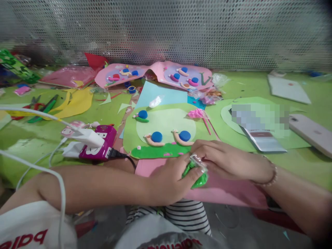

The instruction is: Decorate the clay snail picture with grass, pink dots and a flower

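So the green packet, some green stuff in clear plastic, is at the near edge of the bench, over the pink sheet and just this side of the snail card. Left hand has it gripped, thumb across the front, but those other fingers are mostly hidden. Right hand is curled at the crinkly clear end, fingertips covered, so I can't tell if it's actually pinching. Packet's kinda squashed, long axis roughly front-to-back, clear end pointing away toward the snails, green bulge toward the lap. Phone's cut off at the frame's right edge.
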Available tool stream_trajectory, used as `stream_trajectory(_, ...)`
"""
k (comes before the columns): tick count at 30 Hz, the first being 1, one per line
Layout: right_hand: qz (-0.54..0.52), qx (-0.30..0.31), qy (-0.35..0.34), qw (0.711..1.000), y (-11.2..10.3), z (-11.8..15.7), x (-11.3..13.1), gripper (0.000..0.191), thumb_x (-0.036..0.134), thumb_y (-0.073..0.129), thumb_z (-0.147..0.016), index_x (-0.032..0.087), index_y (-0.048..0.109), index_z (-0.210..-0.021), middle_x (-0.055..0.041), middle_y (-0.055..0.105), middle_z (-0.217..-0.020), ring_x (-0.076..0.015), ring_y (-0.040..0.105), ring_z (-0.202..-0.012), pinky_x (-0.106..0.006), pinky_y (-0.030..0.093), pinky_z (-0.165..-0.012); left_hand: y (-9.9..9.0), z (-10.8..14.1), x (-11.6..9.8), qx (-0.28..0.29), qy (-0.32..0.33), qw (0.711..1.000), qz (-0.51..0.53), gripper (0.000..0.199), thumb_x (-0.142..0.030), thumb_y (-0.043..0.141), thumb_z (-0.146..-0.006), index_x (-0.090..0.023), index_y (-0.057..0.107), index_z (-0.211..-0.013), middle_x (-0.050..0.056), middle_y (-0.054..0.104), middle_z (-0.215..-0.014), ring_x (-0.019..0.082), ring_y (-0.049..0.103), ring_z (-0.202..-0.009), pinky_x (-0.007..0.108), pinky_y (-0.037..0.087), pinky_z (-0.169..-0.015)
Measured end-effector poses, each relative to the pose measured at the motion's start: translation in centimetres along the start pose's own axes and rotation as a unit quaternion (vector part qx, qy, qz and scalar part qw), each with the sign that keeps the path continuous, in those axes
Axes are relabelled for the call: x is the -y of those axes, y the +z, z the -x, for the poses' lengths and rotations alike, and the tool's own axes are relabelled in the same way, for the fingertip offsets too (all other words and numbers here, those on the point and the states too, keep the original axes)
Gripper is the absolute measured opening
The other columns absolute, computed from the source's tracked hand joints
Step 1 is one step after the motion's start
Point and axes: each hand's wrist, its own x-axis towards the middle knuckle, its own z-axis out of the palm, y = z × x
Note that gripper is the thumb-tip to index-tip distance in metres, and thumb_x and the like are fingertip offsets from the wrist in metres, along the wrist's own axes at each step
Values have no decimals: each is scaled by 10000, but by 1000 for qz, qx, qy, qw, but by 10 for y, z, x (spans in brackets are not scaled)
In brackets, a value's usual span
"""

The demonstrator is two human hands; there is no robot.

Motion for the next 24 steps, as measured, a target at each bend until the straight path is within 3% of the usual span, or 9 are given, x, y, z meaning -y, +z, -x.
stream_trajectory(6,-22,-26,1,999,5,2,-5,129,236,316,-956,181,411,-889,-41,527,-806,-108,521,-714,-224,420,-610,1,-1,0,-4,10,1000,22,456,-548,302,-910,-187,523,-1081,77,617,-989,229,560,-943,381,419,-861)
stream_trajectory(12,-131,-126,27,983,7,2,-8,118,260,368,-944,186,441,-888,-32,514,-785,-98,531,-704,-214,465,-617,2,-1,5,-13,-8,1000,-5,493,-582,298,-895,-198,518,-1112,93,599,-1078,259,539,-1021,415,413,-893)
stream_trajectory(15,-194,-183,81,960,7,1,-6,78,204,415,-924,183,489,-932,-28,563,-780,-79,579,-658,-186,495,-574,1,0,4,-11,15,1000,-5,452,-544,315,-905,-199,516,-1116,92,606,-1082,249,546,-1022,412,414,-903)
stream_trajectory(19,-251,-213,178,927,6,-5,-5,74,209,474,-897,170,536,-892,-19,614,-706,-86,623,-635,-174,530,-558,-2,1,-1,14,53,998,-22,428,-486,341,-908,-192,488,-1182,103,617,-1056,236,563,-990,395,434,-868)
stream_trajectory(24,-257,-223,233,911,9,-12,-8,81,247,548,-853,166,545,-846,-11,604,-699,-80,617,-611,-168,533,-542,-5,1,-2,40,52,995,-71,391,-500,303,-910,-185,492,-1044,62,620,-876,189,573,-749,315,438,-650)
